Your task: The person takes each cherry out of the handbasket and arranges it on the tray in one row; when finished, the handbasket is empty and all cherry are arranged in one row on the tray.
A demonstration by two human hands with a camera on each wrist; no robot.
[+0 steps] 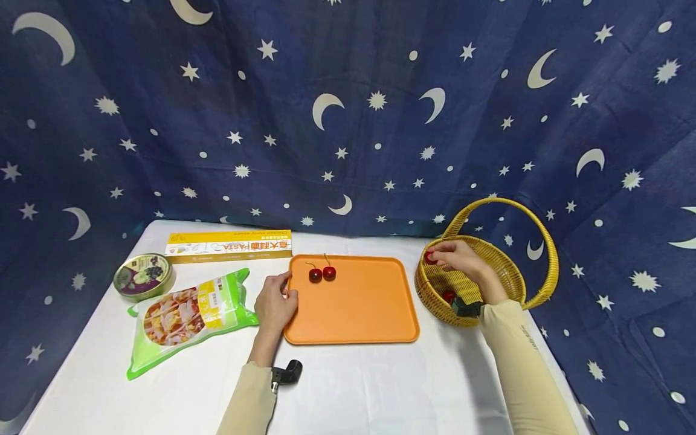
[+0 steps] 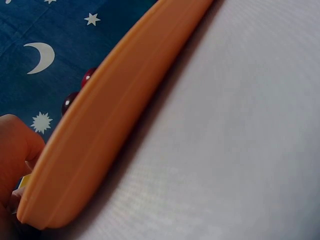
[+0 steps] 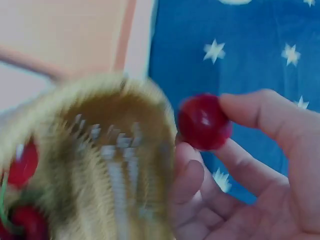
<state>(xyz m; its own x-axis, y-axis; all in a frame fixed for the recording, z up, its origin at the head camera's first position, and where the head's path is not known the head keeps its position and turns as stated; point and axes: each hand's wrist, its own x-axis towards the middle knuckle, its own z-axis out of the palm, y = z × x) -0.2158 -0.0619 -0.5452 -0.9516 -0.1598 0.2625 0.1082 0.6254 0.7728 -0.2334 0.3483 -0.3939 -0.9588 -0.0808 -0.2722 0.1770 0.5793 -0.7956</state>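
Between the thumb and fingers of my right hand [image 1: 462, 260] a red cherry [image 3: 205, 121] is pinched, held over the left side of the yellow wicker basket [image 1: 511, 275]. Inside that basket lie more cherries [image 3: 22, 165], one with a green stem; my wrist partly covers them in the head view. My left hand [image 1: 275, 304] grips the left edge of the orange tray [image 1: 353, 308], thumb at the rim. Two dark red cherries [image 1: 315, 275] with stems rest side by side near the tray's upper left corner.
Left of the tray lie a green food bag [image 1: 185, 314], a round tin [image 1: 144, 277] and a yellow-and-white pasta box [image 1: 228, 246]. The basket's tall handle [image 1: 551, 260] arches up at the right. A dark blue star-and-moon curtain [image 1: 375, 181] hangs behind the white table [image 1: 353, 386].
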